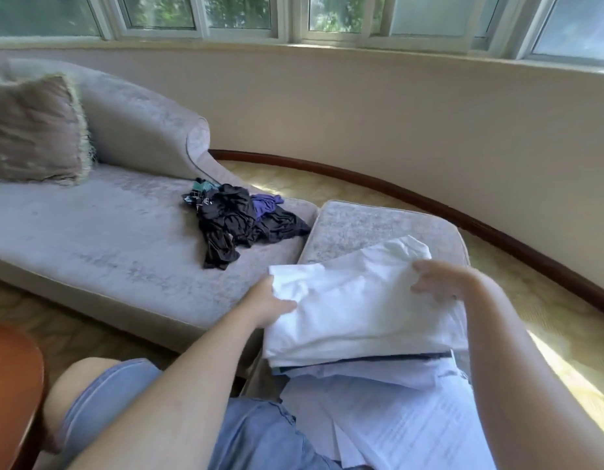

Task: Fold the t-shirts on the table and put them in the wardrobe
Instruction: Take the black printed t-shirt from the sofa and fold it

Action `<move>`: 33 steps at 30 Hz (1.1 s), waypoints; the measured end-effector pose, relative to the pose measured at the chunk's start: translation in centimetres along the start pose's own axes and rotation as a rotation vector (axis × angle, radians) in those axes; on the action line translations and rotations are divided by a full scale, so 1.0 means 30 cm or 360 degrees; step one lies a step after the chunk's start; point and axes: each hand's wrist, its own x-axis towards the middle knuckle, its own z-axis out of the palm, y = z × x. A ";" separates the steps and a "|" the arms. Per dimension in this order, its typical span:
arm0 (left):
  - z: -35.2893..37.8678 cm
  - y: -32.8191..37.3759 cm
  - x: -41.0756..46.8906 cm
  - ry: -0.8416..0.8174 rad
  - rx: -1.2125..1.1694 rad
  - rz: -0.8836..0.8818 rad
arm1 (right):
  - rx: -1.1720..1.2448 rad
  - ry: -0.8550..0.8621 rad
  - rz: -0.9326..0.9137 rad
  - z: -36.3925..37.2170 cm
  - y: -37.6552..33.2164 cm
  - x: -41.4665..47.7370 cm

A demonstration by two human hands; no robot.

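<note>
A folded white t-shirt (358,307) lies on top of a low stack of folded garments (368,366) on a grey ottoman (355,225). My left hand (266,305) grips the shirt's left edge, thumb on top. My right hand (439,279) holds its right side, fingers curled over the fabric. A heap of unfolded dark and purple shirts (239,220) lies on the grey chaise (100,228) to the left. The wardrobe is out of view.
A brown fringed cushion (33,130) leans at the chaise's head. A round wooden table edge (12,385) shows at lower left. A curved wall with windows (361,106) runs behind. My knees in blue shorts (111,395) are below.
</note>
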 end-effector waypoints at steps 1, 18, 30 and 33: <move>0.009 -0.019 0.006 -0.0038 0.0034 -0.0010 | -0.0072 -0.0012 0.0038 0.023 0.010 0.020; -0.448 -0.169 0.115 0.0513 0.0717 -0.0157 | -0.0403 0.0252 -0.0733 0.249 -0.785 0.328; -0.745 -0.467 0.347 0.0653 0.0802 -0.0505 | -0.0861 -0.0145 -0.0873 0.561 -1.093 0.744; -0.756 -0.556 0.392 0.0621 0.0781 -0.0542 | -0.0749 -0.0086 -0.0791 0.627 -1.149 0.831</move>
